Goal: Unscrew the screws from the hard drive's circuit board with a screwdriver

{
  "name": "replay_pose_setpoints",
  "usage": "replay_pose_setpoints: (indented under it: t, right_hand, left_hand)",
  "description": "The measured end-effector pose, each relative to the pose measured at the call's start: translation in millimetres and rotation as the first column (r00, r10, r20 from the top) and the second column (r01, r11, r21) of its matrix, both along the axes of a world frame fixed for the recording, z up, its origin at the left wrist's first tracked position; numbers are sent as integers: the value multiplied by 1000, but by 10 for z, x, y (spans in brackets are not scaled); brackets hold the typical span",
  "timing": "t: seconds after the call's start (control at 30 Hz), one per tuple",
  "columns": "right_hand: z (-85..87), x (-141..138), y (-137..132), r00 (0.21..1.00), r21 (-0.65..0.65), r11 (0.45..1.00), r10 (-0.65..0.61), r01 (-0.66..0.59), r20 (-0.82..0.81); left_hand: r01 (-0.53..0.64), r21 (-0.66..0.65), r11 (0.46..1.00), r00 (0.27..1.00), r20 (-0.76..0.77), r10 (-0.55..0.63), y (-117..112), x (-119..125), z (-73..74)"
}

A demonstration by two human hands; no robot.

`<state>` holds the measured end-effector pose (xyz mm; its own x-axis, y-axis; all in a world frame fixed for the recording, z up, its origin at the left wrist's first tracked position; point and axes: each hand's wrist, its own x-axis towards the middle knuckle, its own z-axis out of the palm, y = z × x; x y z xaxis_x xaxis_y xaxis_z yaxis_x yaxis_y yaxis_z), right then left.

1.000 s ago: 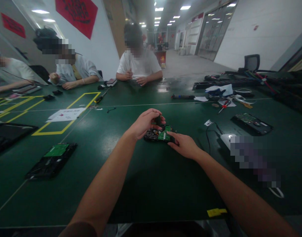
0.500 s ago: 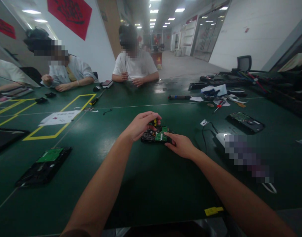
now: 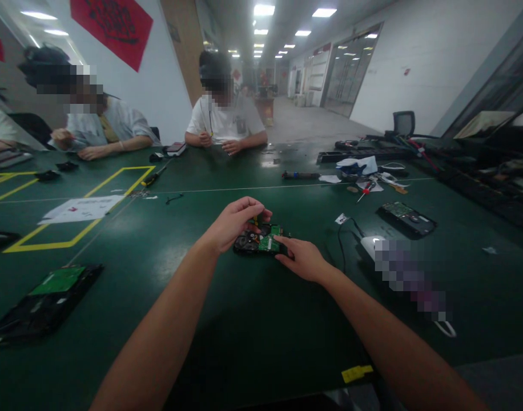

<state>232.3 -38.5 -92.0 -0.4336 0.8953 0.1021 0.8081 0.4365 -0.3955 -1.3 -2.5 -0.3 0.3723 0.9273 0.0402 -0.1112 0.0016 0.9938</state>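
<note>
A small black hard drive [image 3: 257, 242] with a green circuit board on top lies on the green table [image 3: 253, 319] in front of me. My left hand [image 3: 233, 221] is curled above its far left corner, fingers pinched round a small yellow-and-black tool that stands on the drive. My right hand [image 3: 302, 260] rests on the drive's near right edge, forefinger stretched onto the green board, the other fingers loosely bent.
Another drive with a green board [image 3: 47, 297] lies at the left, a third [image 3: 405, 217] at the right. A white device with a cable [image 3: 370, 244], screwdrivers [image 3: 365, 192] and papers [image 3: 79, 208] lie around. Two people sit across the table.
The view has drifted, so the drive and both hands sit a little lower and to the left. Both hands stay on the drive; the tool in the left hand shows more upright.
</note>
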Motion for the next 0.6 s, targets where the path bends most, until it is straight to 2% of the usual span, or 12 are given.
replay_pose_setpoints:
  t: [0.6]
  right_hand:
    - [-61, -8, 48, 1000, -9, 1000, 1, -2, -24]
  left_hand:
    - [46, 45, 998, 997, -59, -43, 55, -19, -6]
